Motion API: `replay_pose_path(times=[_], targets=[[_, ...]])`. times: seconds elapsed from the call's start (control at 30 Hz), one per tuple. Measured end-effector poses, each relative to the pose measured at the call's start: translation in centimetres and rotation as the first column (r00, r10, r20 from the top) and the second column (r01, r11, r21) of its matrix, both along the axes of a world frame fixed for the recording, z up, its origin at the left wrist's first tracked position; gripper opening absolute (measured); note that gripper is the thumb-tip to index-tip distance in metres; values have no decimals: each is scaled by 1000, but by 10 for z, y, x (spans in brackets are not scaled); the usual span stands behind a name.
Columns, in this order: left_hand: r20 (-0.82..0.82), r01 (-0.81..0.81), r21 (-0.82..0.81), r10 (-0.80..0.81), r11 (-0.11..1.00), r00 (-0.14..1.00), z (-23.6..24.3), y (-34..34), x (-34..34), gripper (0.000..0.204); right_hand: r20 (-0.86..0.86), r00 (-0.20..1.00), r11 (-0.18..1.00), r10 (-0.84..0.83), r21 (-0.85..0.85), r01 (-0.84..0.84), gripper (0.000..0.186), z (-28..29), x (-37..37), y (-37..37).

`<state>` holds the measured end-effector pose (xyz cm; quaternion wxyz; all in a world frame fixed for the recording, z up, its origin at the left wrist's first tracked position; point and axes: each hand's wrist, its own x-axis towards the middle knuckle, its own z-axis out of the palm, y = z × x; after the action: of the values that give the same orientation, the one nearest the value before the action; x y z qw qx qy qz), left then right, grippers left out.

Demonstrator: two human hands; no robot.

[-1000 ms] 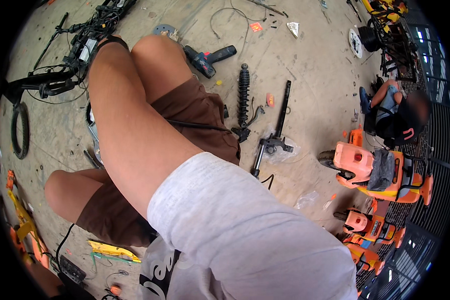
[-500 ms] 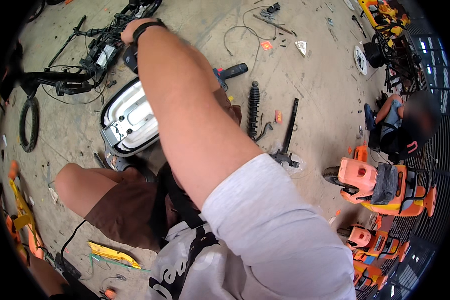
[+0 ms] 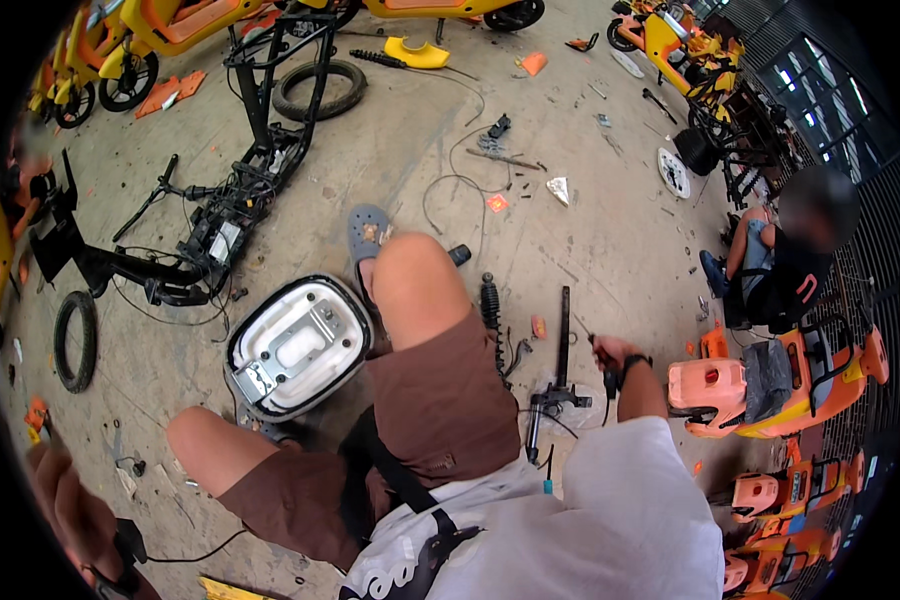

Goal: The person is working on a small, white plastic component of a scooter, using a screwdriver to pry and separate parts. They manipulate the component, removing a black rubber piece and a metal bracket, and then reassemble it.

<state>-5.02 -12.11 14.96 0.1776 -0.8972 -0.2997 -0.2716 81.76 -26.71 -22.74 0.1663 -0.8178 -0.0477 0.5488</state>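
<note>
My right hand (image 3: 618, 359) is closed around what looks like a screwdriver (image 3: 583, 327), its thin shaft pointing up and left. It hovers over the floor just right of a black metal bar with a bracket (image 3: 564, 340). At the lower left rim, my left hand (image 3: 68, 505) has its fingers curled; what they hold, if anything, is lost in the dark edge. Between my knees and the scooter frame lies an upturned scooter seat (image 3: 305, 348), white underside up with metal brackets. A black shock absorber (image 3: 491, 312) lies beside my right knee.
A stripped black scooter frame (image 3: 220, 225) with cables lies at the left, near a loose tyre (image 3: 75, 341). Yellow scooters (image 3: 185, 25) line the back. At the right a person (image 3: 800, 250) sits near orange scooters (image 3: 770, 385). Small scraps and a cable litter the floor.
My right hand has swung back from the scooter frame at the far left to the right side, by the black bar. The view has shifted, bringing my left hand's fingers into sight.
</note>
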Motion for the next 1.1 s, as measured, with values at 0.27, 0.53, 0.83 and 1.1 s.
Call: replay_pose_path(times=[0.27,0.53,0.83,1.1], targets=[[376,-303,-339,424,890,824,-142,185,-140,11,686,540,860,487,-269,-434,52,-110,-81,-63],[108,-337,-366,399,868,911,-130,199,-73,11,453,611,759,649,-446,-475,46,-70,-133,-4],[-44,-477,-323,491,817,870,-142,200,-65,8,548,496,726,673,-360,-586,31,-86,-133,-22],[10,-523,-301,551,797,834,-133,173,-96,5,487,399,621,777,-490,-612,27,-76,-131,22]])
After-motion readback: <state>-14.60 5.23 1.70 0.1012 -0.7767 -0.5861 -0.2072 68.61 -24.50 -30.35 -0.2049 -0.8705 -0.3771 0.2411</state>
